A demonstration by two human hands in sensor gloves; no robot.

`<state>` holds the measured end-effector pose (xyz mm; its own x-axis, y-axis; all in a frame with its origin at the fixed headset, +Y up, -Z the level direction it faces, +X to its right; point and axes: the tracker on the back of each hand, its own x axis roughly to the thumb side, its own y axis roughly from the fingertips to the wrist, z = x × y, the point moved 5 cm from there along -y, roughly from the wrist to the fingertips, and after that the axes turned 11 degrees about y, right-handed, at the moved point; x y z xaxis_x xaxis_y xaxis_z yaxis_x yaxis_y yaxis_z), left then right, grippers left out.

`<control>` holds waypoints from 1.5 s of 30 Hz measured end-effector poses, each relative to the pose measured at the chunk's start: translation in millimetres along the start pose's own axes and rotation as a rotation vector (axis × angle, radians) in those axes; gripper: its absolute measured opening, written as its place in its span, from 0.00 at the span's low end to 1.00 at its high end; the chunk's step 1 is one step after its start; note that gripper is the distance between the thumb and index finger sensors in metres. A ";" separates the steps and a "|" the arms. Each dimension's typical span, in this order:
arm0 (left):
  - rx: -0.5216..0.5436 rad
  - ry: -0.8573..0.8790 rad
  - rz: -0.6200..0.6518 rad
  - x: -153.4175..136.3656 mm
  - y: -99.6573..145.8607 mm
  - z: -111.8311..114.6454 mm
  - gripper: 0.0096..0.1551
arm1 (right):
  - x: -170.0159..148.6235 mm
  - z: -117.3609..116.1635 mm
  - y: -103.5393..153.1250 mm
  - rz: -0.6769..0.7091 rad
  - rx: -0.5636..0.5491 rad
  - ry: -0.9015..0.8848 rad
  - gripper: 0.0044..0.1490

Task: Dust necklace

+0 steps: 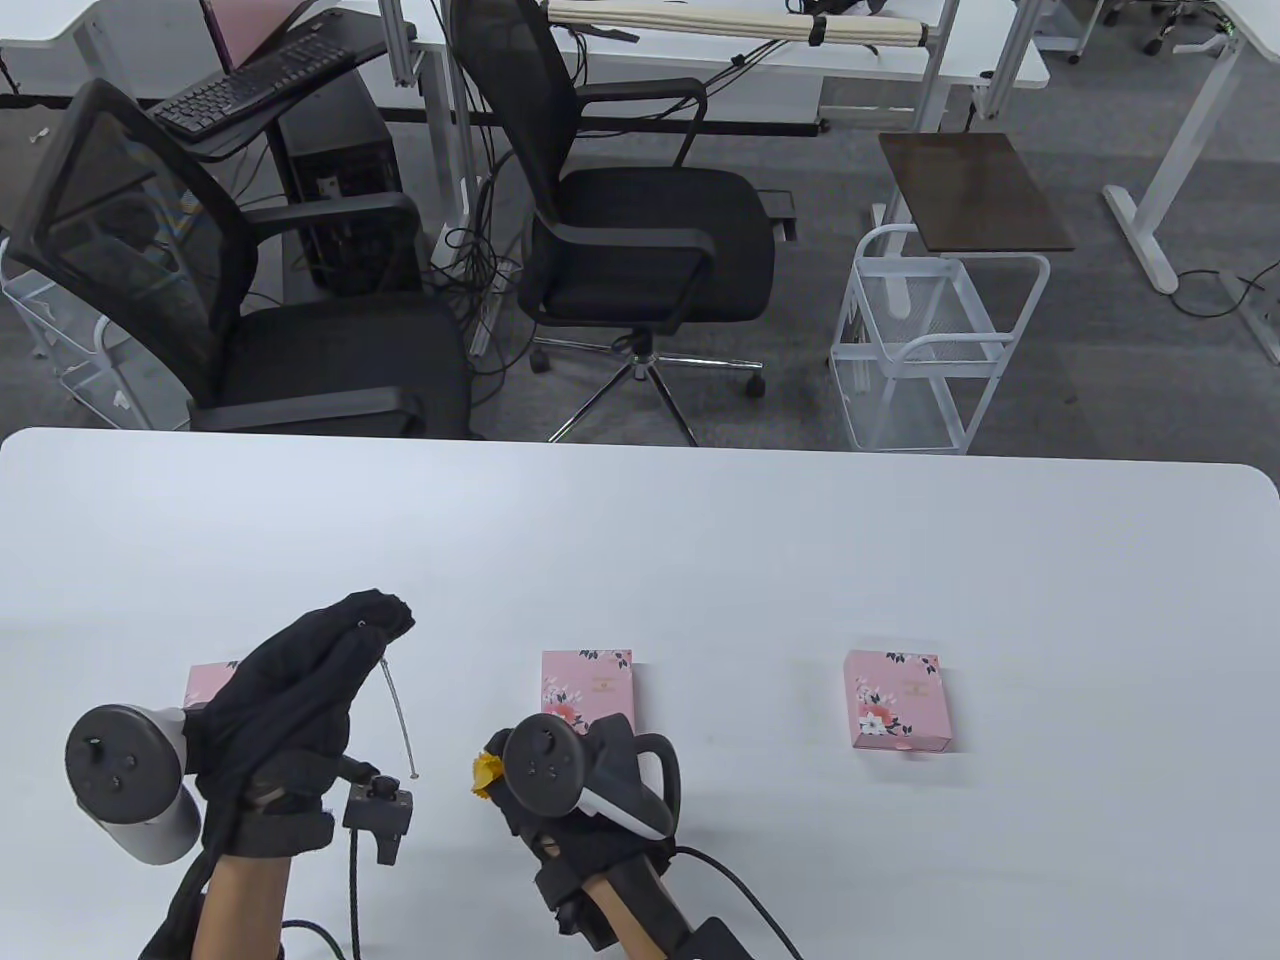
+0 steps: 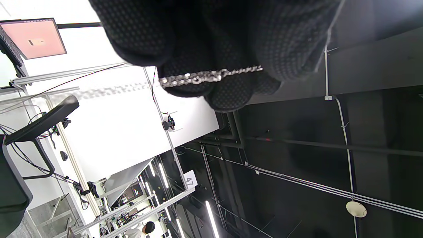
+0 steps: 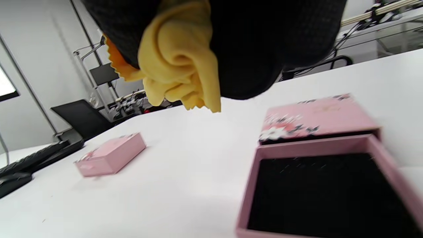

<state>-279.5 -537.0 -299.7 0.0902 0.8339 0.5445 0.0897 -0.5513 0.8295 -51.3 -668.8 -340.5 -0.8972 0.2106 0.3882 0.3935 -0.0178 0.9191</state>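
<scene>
Necklace (image 1: 398, 715) — fine silver chain, lower left of frame, dangling free from pinched left hand (image 1: 290, 700) above worktop (image 1: 800, 560). Likely light, limp, snag-prone; support near the pinch. Right hand (image 1: 570, 790) clutches yellow cloth (image 3: 178, 66).

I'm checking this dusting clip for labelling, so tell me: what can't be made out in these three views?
- Necklace: only a short hanging length shows in the table view; the left hand covers the rest, and the left wrist view shows only a few links.
- Yellow cloth: mostly buried in the right hand; its full shape is hidden.
- Left pink box: largely behind the left hand.
- Open box: blurred, cut off by the right wrist view's bottom edge.
</scene>
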 end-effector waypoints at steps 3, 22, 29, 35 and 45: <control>-0.010 0.001 -0.013 -3.0 -0.3 3.0 0.19 | -28.9 13.4 9.5 -0.067 -0.032 -0.024 0.25; -0.102 -0.027 0.007 0.7 5.0 33.4 0.19 | -148.8 -65.7 46.0 -0.369 0.237 0.263 0.33; -0.104 -0.032 -0.002 -4.5 4.4 35.2 0.19 | -139.2 -71.9 48.3 -0.315 0.400 0.315 0.48; -0.104 -0.031 -0.016 -8.8 3.4 35.3 0.18 | -125.8 -41.4 52.6 -0.265 0.369 0.349 0.53; -0.144 -0.056 -0.028 -12.9 4.2 47.0 0.19 | -46.9 41.6 46.7 0.034 -0.058 -0.040 0.47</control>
<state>-233.7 -551.2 -309.2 0.1453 0.8440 0.5163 -0.0500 -0.5149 0.8558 17.6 -638.8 -318.6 -0.8745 0.2476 0.4170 0.4099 -0.0820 0.9084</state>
